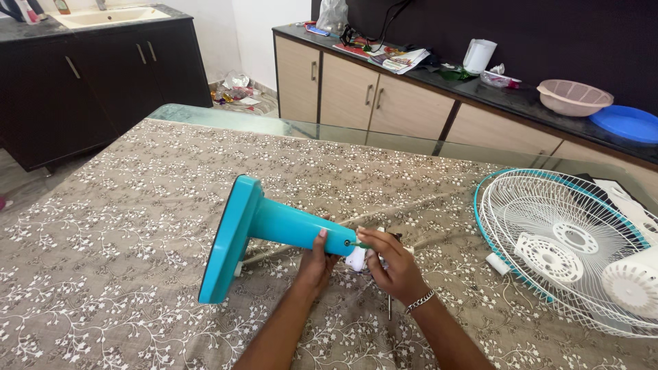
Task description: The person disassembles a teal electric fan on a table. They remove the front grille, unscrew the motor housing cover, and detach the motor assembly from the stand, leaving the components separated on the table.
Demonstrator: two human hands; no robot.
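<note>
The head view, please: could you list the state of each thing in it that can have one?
Teal fan stand: lying on its side on the table, base on edge.
Left hand: gripping the stand's neck.
Right hand: fingertips pinched at the neck's end.
White fan grille: detached, lying flat.
Cabinet doors: shut.
Pink basket: upright on the counter.
</note>
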